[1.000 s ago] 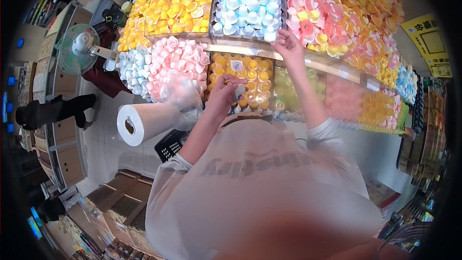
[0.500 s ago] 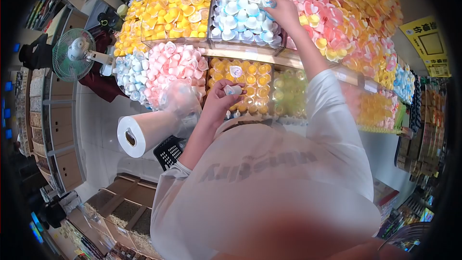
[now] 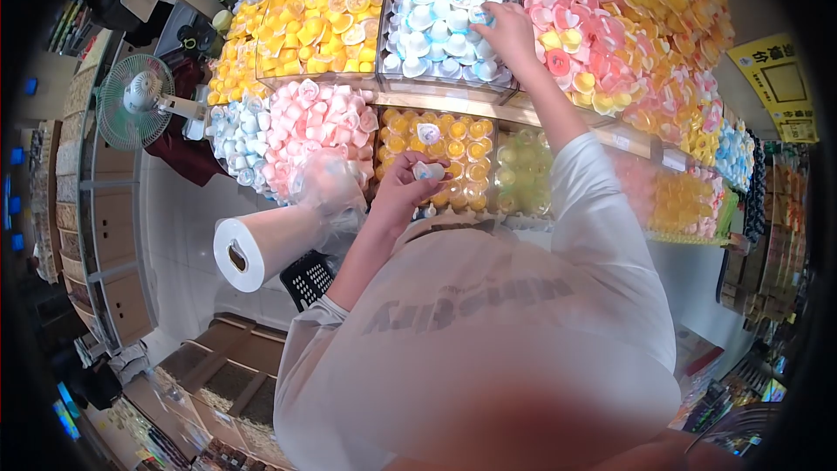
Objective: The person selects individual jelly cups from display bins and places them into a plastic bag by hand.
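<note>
My left hand (image 3: 403, 187) is closed on a small white jelly cup (image 3: 428, 172) with a blue-marked lid, held above a bin of orange jelly cups (image 3: 453, 135). Farther up, my right hand (image 3: 513, 35) reaches over the right side of a clear bin (image 3: 445, 85) heaped with pale blue and white jelly cups (image 3: 436, 35). Its thumb and fingers pinch around a jelly cup (image 3: 479, 15) lying on the top of the pile, lid facing up.
Yellow jelly cups (image 3: 318, 30) fill the bin to the left, with pink ones (image 3: 318, 118) below. Pink and red heart-shaped cups (image 3: 580, 30) lie to the right. A plastic bag roll (image 3: 275, 240), a black basket (image 3: 307, 279) and a green fan (image 3: 135, 100) stand on the left.
My right hand has shifted slightly down and left over the blue and white cups. My left hand has moved a little right and down, still holding its cup.
</note>
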The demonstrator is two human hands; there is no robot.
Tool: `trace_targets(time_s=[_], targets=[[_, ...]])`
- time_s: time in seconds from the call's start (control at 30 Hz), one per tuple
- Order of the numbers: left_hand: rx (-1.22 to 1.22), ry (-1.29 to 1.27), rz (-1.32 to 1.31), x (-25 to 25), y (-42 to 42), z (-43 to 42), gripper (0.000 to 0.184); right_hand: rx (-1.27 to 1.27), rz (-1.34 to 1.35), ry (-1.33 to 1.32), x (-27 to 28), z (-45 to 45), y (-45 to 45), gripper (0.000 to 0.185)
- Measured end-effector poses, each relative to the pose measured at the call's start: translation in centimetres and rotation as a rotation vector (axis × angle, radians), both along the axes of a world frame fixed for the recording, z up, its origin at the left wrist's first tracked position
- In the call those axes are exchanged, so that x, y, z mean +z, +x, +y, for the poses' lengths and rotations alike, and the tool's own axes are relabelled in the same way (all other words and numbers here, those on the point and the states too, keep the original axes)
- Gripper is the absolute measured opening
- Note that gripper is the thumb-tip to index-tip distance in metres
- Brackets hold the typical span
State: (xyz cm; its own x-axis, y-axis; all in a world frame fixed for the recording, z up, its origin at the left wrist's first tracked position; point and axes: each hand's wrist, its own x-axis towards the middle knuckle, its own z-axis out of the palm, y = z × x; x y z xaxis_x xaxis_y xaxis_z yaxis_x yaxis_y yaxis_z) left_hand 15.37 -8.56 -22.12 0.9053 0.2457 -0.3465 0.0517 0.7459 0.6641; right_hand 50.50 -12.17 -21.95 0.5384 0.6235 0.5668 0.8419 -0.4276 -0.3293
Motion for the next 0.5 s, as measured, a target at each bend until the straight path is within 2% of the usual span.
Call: trace_targets(time_s=[0.27,0.5], targets=[[-0.017,0.009,0.003,0.5,0.32,-0.44,0.028,0.071,-0.08,-0.011,-0.04,-0.56,0.07,0.03],[-0.023,0.013,0.011,0.36,0.34,-0.61,0.03,0.053,-0.098,-0.081,0.03,-0.74,-0.5,0.031]])
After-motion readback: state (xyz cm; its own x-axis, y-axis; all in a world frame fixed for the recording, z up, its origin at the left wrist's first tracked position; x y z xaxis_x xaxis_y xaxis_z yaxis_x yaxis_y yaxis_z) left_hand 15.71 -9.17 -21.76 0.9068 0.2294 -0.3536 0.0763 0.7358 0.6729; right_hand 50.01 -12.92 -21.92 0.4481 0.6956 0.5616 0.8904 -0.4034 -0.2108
